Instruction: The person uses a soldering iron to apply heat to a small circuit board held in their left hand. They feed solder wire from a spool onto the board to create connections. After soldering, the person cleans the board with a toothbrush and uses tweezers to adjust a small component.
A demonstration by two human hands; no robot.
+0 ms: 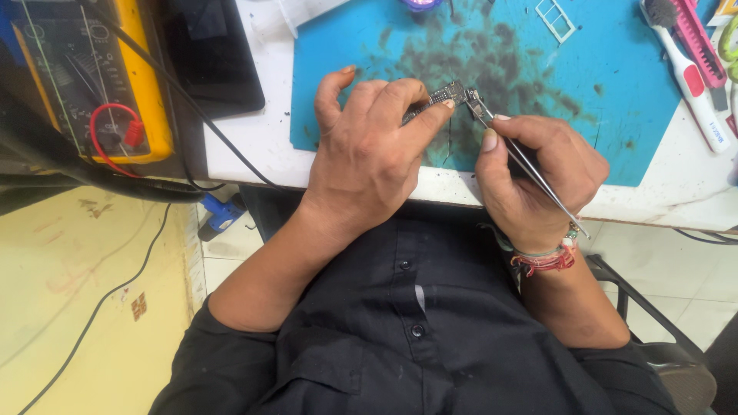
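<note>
- Left hand (367,154) pinched small circuit board (440,98) by its edges, above stained blue mat (630,115) on desk (254,146).
- Right hand (538,177) squeezed metal tweezers (516,154), tips at board's end.
- Judged light, stiff, fragile; best held by edges.

I see a white worktable (254,146) with a stained blue mat (638,131) over it. Left of it stands a yellow surface (92,323) with a thin black cable (100,303) trailing across. Pale floor tiles (684,269) show below right, under a dark chair frame (638,307). Light is even and bright.
</note>
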